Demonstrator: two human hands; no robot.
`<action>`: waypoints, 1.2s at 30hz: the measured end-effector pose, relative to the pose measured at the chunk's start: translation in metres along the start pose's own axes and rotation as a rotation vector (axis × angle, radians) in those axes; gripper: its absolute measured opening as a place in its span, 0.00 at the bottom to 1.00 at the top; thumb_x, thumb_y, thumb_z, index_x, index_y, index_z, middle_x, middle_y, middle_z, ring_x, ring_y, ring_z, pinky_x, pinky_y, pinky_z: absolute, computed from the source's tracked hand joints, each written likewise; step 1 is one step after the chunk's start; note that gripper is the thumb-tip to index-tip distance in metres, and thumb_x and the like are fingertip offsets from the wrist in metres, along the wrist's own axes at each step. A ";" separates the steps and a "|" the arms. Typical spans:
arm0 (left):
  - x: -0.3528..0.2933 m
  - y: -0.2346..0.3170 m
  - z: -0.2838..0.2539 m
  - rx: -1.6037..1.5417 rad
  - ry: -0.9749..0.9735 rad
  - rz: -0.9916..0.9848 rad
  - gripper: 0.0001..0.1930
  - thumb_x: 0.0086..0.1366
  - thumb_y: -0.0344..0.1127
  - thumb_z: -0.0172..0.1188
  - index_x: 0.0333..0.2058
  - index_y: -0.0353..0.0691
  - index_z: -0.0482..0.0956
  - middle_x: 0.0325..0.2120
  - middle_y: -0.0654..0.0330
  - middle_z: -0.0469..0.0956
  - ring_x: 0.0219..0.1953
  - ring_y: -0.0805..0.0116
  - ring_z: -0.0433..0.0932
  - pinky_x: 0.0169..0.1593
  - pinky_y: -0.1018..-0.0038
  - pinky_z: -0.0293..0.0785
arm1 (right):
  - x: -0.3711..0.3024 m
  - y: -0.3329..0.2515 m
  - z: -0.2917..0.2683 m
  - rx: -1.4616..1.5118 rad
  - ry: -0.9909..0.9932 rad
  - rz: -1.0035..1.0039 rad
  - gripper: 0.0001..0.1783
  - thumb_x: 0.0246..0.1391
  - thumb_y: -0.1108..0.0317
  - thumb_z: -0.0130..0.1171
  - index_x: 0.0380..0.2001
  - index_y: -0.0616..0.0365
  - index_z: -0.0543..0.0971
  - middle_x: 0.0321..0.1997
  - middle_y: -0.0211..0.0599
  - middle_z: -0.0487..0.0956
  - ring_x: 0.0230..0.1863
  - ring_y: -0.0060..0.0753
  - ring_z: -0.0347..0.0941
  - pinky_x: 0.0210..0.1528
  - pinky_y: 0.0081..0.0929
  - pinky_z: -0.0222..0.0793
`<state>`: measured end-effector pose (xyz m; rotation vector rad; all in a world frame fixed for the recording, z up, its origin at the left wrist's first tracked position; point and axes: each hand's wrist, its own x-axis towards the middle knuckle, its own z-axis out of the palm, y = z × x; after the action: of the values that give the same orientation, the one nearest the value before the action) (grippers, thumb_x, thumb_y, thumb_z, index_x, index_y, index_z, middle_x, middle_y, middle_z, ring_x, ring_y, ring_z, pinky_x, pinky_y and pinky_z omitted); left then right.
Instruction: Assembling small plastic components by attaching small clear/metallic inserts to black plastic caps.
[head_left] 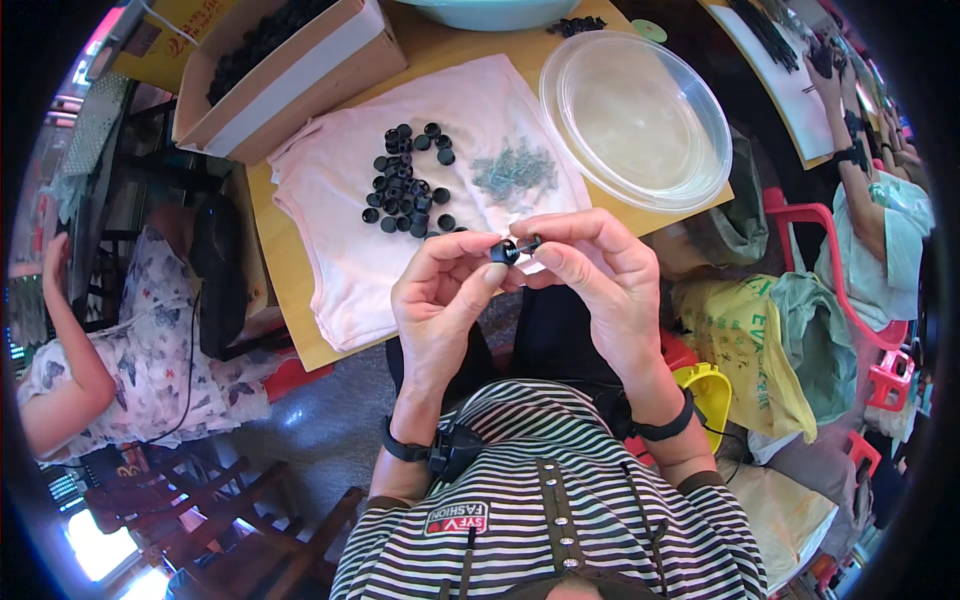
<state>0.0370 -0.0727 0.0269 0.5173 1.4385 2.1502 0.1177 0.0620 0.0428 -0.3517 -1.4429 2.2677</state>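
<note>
Close in front of my body, both hands meet over the near edge of the table. My left hand (442, 290) pinches a small round black cap (503, 253) between thumb and fingers. Between the fingertips of my right hand (606, 272) is a small black plastic part (533, 244) with a thin metal piece, perhaps a spring, reaching to the cap. Whether the two parts touch inside is too small to tell. Just beyond lies a pile of black caps (398, 185) on a pale pink cloth (340, 240). Beside it sits a heap of small silvery pieces (513, 172).
A cardboard box (300, 85) of black parts stands at the far left of the table (290, 300). Far right is a round clear plastic lid or tray (640, 120), near a pale blue basin (490, 12). People sit on both sides; a red chair (830, 240) and bags (740, 340) stand right.
</note>
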 end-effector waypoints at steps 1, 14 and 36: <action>0.001 -0.002 -0.002 -0.111 -0.011 -0.011 0.12 0.62 0.20 0.57 0.46 0.30 0.73 0.37 0.54 0.79 0.37 0.69 0.80 0.44 0.74 0.79 | 0.000 -0.004 0.002 0.012 0.007 -0.004 0.10 0.57 0.74 0.59 0.41 0.66 0.77 0.37 0.36 0.81 0.38 0.18 0.78 0.37 0.15 0.75; 0.002 -0.004 -0.007 -0.332 -0.014 -0.035 0.11 0.62 0.23 0.58 0.44 0.32 0.73 0.37 0.53 0.80 0.36 0.65 0.81 0.43 0.70 0.81 | 0.004 -0.018 0.013 -0.335 -0.025 -0.188 0.07 0.54 0.78 0.60 0.36 0.70 0.77 0.33 0.39 0.81 0.34 0.22 0.80 0.35 0.19 0.79; 0.002 -0.006 -0.004 -0.097 -0.017 0.017 0.13 0.61 0.23 0.61 0.45 0.32 0.74 0.40 0.54 0.79 0.39 0.68 0.80 0.45 0.71 0.80 | 0.002 -0.008 -0.002 -0.840 -0.052 -0.537 0.16 0.46 0.79 0.64 0.41 0.63 0.80 0.37 0.43 0.81 0.36 0.36 0.79 0.38 0.26 0.76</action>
<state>0.0342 -0.0722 0.0195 0.5118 1.3180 2.2110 0.1188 0.0677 0.0494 -0.1127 -2.1495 1.1907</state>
